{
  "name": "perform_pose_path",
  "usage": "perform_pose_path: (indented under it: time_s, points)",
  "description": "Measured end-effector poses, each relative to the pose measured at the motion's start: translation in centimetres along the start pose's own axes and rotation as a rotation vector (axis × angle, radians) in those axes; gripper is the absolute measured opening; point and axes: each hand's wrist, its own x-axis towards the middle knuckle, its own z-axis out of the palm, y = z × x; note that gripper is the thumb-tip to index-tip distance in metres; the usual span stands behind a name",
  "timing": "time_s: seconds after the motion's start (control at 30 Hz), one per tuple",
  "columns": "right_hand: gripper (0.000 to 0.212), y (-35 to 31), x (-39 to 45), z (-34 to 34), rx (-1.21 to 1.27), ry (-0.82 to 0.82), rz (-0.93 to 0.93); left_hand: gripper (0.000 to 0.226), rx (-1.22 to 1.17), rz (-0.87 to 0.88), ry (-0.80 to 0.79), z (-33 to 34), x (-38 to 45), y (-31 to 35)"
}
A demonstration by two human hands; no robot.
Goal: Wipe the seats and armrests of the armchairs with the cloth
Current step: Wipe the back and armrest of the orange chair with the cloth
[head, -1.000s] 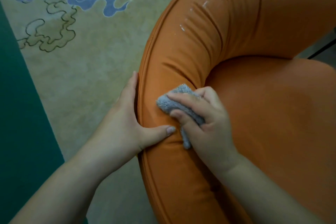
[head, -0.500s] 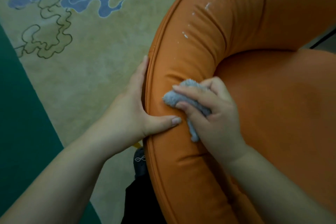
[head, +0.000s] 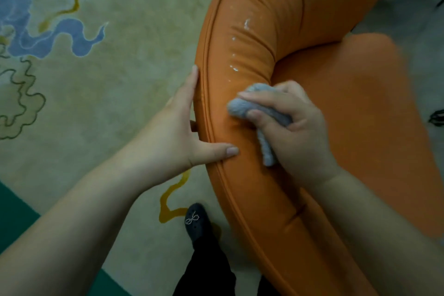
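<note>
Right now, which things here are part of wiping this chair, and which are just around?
Part of the job:
grey fluffy cloth, gripped by right hand
orange padded armchair, white smears on armrest
left hand, bracing it

Just around:
patterned beige rug
black shoe

I see the floor covered by a beige carpet (head: pixel 115 108) with a pattern of blue wavy shapes, yellow lines and dark outlines. At the lower left it has a green border (head: pixel 16 226). On the carpet stands the orange armchair (head: pixel 264 194), filling the right side. Just beside its outer edge, a foot in a black shoe (head: pixel 195 222) with a small shiny bow stands on the carpet.
</note>
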Motion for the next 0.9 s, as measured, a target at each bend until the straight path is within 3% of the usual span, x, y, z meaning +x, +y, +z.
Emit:
perform_pose_path:
  time_s: [0.1,0.23,0.37,0.53,0.73,0.9]
  points:
    - [0.028,-0.8,0.5,1.4,-0.034,-0.011,-0.023,0.141,0.025,0.019,-0.038,-0.8,0.4,-0.4]
    - [0.030,-0.6,-0.8,0.9,-0.045,0.188,0.103,0.142,0.041,0.013,-0.064,-1.3,0.8,-0.5]
    - [0.027,-1.4,1.0,2.3,-0.161,0.086,-0.038,0.136,-0.040,0.042,-0.062,-0.9,0.9,-0.9]
    - [0.030,-0.7,5.6,2.4,-0.102,0.185,0.127,0.133,-0.141,0.022,-0.046,-0.6,1.6,-1.2]
    - [0.028,-0.6,2.5,2.3,-0.115,0.118,-0.042,0.136,-0.149,0.027,-0.042,-1.6,3.6,-1.0]
    - [0.027,0.2,9.1,2.7,-0.152,0.170,0.035,0.137,-0.100,0.030,-0.009,-2.1,5.7,0.0]
